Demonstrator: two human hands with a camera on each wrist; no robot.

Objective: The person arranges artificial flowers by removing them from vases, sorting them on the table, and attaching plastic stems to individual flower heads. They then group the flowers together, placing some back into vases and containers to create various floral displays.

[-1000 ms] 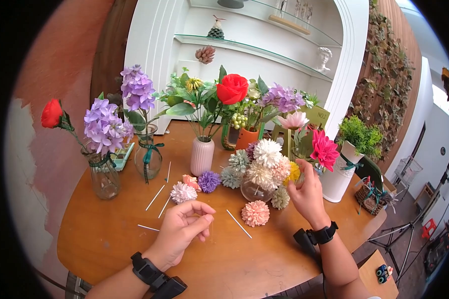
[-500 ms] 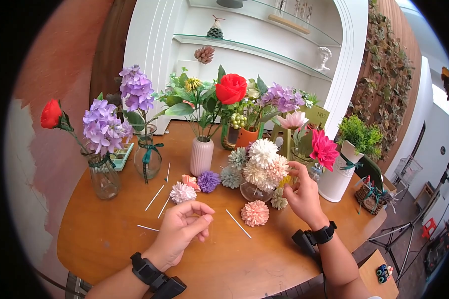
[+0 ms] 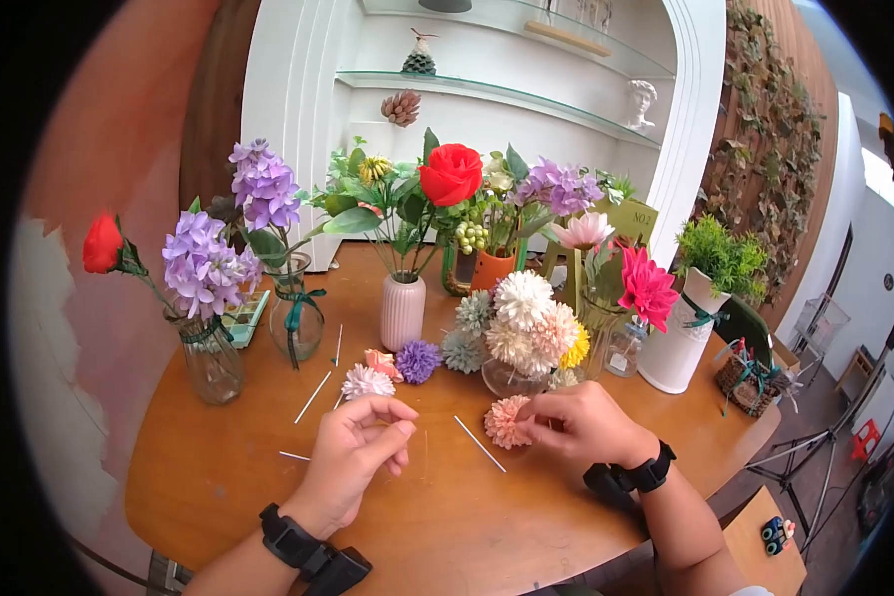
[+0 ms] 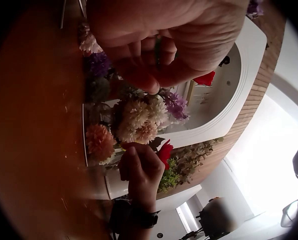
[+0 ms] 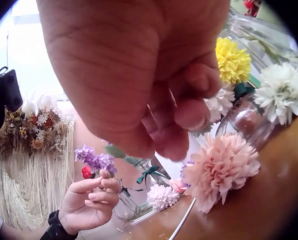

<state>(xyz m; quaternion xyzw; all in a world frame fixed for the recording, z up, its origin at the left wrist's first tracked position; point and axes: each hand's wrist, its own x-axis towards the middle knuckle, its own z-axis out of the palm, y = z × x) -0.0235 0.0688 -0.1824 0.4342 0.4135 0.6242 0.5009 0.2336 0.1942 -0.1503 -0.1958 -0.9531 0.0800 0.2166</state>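
My left hand (image 3: 360, 452) hovers over the table's front left, fingers loosely curled with nothing visible in them. My right hand (image 3: 591, 425) is beside a peach pompom flower head (image 3: 505, 422), its fingertips overlapping the petals in the head view. From the right wrist, that peach flower (image 5: 221, 172) lies on the table just below the loosely bent fingers (image 5: 171, 142). Behind it, a round glass vase (image 3: 507, 377) bears a bunch of white, cream and peach pompom flowers (image 3: 524, 301) with a yellow one (image 3: 575, 348) at the right. A purple flower head (image 3: 417, 362) and a pale pink one (image 3: 368, 381) lie left.
Several thin white sticks, one a single stick (image 3: 480, 444) between my hands, lie on the wooden table (image 3: 437, 536). A ribbed pink vase (image 3: 403, 313) stands behind; glass vases (image 3: 212, 372) are left. A white vase (image 3: 675, 348) and small basket (image 3: 747, 382) stand right.
My right hand has come down and toward me from the bunch's right side to the peach flower head. The yellow flower is uncovered again. My left hand stays about the same.
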